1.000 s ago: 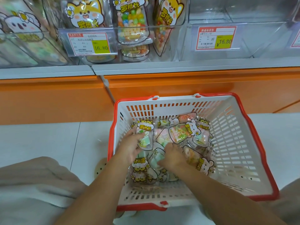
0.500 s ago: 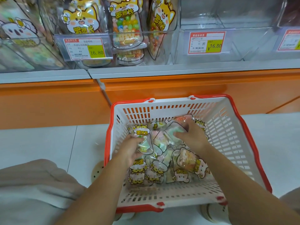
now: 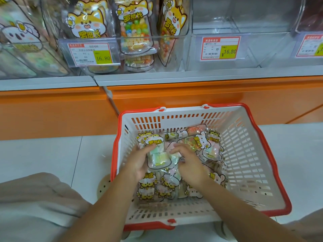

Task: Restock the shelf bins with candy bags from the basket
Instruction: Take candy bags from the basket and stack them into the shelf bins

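A white basket with a red rim (image 3: 248, 154) stands on the floor below the shelf, holding several clear candy bags printed with yellow cartoon animals. My left hand (image 3: 138, 161) grips the left side of one bag of pastel candy (image 3: 158, 154) at the top of the pile. My right hand (image 3: 188, 163) rests on the same bag's right side, fingers bent over it. More bags (image 3: 206, 142) lie beside and under my hands. Above, a clear shelf bin (image 3: 122, 37) holds similar bags, and the bin to its right (image 3: 253, 23) holds none.
Price tags reading 16.80 (image 3: 91, 53) (image 3: 221, 48) hang on the bin fronts. An orange shelf base (image 3: 52, 110) runs behind the basket. My knee in light fabric (image 3: 35, 203) is at the lower left. White floor tiles (image 3: 297, 145) surround the basket.
My right hand moved from the far right of the pile back toward the middle, onto the bag my left hand holds. The view tilted slightly.
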`<state>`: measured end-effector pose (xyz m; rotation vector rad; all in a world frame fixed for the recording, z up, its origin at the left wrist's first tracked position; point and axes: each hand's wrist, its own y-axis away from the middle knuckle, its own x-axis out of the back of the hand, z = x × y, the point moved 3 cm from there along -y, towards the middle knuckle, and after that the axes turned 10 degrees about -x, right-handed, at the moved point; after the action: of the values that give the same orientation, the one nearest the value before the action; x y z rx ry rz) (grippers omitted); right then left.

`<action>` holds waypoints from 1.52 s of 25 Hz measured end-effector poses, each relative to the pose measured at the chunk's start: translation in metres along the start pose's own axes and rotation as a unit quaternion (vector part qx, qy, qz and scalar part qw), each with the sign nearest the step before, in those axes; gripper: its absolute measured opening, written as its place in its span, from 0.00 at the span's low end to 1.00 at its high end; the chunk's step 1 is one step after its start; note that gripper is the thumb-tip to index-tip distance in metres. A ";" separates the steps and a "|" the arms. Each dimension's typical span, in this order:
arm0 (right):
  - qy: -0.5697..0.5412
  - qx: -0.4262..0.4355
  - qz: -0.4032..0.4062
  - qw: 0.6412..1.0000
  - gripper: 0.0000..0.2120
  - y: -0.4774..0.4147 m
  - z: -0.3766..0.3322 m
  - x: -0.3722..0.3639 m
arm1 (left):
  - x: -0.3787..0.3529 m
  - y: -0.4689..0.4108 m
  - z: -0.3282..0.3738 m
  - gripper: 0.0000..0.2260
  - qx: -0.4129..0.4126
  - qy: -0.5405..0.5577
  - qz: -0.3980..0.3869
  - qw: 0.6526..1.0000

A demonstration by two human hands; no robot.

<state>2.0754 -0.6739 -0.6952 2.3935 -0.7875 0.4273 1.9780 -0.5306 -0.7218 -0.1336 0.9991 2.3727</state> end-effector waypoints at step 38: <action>-0.409 -0.391 -0.004 0.825 0.02 -0.045 0.028 -0.028 | 0.009 -0.003 0.002 0.29 -0.022 -0.002 0.063 0.998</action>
<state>2.0852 -0.6490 -0.7485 1.7003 -1.0314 -0.8602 1.9719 -0.5235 -0.7249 -0.0839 0.9787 2.5087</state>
